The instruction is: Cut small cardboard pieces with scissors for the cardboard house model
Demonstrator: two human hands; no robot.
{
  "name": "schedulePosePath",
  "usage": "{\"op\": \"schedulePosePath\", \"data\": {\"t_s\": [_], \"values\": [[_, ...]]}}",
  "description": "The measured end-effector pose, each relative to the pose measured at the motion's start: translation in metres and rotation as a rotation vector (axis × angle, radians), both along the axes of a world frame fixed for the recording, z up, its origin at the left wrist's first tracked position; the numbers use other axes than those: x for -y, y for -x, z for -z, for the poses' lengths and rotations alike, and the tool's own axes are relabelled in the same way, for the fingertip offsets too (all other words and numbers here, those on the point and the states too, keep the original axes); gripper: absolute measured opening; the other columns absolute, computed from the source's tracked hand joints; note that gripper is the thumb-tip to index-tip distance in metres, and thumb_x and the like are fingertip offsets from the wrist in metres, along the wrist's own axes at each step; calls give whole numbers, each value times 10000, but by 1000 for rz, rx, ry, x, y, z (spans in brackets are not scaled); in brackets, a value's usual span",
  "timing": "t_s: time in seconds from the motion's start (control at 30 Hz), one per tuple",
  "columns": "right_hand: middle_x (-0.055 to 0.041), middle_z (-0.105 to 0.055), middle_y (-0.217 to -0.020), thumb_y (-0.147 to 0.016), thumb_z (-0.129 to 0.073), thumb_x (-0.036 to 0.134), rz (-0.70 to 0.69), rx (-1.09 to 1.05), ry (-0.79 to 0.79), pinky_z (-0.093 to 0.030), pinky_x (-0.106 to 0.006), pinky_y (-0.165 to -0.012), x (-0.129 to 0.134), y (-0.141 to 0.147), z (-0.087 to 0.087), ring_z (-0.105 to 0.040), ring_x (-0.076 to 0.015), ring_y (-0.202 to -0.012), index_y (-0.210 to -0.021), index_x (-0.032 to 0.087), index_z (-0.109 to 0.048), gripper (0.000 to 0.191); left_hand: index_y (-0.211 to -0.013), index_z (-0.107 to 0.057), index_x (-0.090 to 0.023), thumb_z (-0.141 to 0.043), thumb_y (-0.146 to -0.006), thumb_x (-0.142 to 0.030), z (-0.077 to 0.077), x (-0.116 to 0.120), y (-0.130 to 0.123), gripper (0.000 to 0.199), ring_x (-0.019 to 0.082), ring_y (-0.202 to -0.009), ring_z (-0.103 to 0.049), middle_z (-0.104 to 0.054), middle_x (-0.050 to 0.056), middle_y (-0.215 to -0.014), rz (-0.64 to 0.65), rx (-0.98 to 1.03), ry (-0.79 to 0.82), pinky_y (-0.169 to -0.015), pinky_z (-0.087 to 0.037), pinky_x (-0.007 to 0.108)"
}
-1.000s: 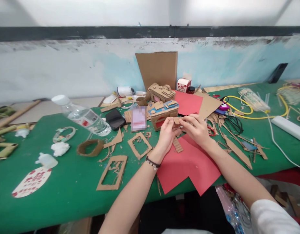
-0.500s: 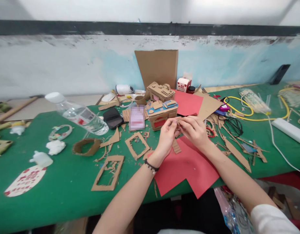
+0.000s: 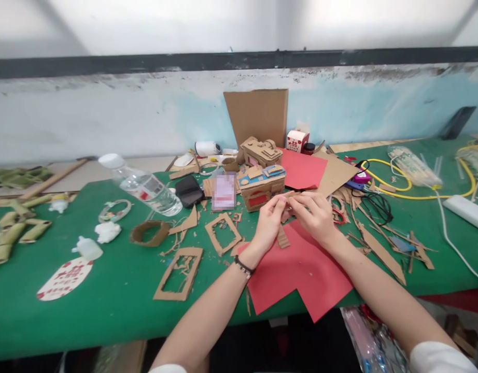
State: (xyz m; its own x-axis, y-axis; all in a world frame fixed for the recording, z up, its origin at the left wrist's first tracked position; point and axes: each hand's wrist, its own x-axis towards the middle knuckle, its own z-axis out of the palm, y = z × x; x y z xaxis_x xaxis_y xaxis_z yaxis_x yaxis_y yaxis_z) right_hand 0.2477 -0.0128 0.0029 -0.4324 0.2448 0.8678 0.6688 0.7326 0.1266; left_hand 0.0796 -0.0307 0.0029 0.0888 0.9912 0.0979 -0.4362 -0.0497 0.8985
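My left hand [image 3: 269, 221] and my right hand [image 3: 315, 216] meet over the red paper [image 3: 297, 274], fingers pinched around a small piece of cardboard [image 3: 289, 195]. Most of that piece is hidden by my fingers. Just below them, a corrugated cardboard strip [image 3: 283, 238] lies on the red paper. Beyond my left hand stands a cardboard model camera [image 3: 262, 190] with a blue top and a red patch. Behind it is a second, plain brown cardboard camera [image 3: 261, 151].
Two cardboard frames [image 3: 198, 269] and a cardboard ring [image 3: 136, 235] lie left of my hands, near a tilted-looking water bottle [image 3: 145, 189]. Red-handled scissors [image 3: 339, 216], cardboard scraps [image 3: 382, 254] and a yellow cable [image 3: 418, 196] are on the right.
The view has shifted slightly, so the table items appear farther right. My hands stay together over the red paper, still pinching the small cardboard piece.
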Motion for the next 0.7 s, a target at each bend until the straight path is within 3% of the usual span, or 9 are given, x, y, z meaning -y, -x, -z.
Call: {"op": "schedulePosePath", "data": {"t_s": [0.3,0.43,0.57,0.7], "values": [[-103,-813,-1152,-1064,-680,184,2,-31,182,-603,-476,-973,-7,1,7,-730,-296,-1110,-1283,281,-772,256,-1265,-817,-198,-839,-924,-541,-2,-1,1,485,192,-968,-779,-834,110,-1208,-32,-42,15,-806,-621,256],[-125,-768,-1215,-1078,-676,231,-34,-126,270,-602,-497,-1002,-9,2,4,-709,-304,-1150,-1303,273,-759,243,-1211,-824,-196,-817,-937,-488,-2,-4,2,401,208,-952,-786,-837,108,-1189,-79,-78,-31,-844,-650,307],[-127,-733,-1191,-1097,-662,288,-51,-335,381,-632,-434,-913,-11,3,6,-736,-263,-1041,-1321,238,-726,239,-1184,-815,-221,-723,-1008,-424,-3,-2,3,284,226,-930,-795,-840,90,-1138,-166,-277,-159,-846,-649,333],[-60,-743,-966,-1108,-652,325,-126,-393,534,-609,-346,-761,-12,6,12,-719,-201,-813,-1107,210,-723,135,-1147,-841,-275,-669,-1036,-290,-6,1,8,205,242,-1064,-781,-845,51,-1165,-285,-549,-329,-1009,-587,351]]}}
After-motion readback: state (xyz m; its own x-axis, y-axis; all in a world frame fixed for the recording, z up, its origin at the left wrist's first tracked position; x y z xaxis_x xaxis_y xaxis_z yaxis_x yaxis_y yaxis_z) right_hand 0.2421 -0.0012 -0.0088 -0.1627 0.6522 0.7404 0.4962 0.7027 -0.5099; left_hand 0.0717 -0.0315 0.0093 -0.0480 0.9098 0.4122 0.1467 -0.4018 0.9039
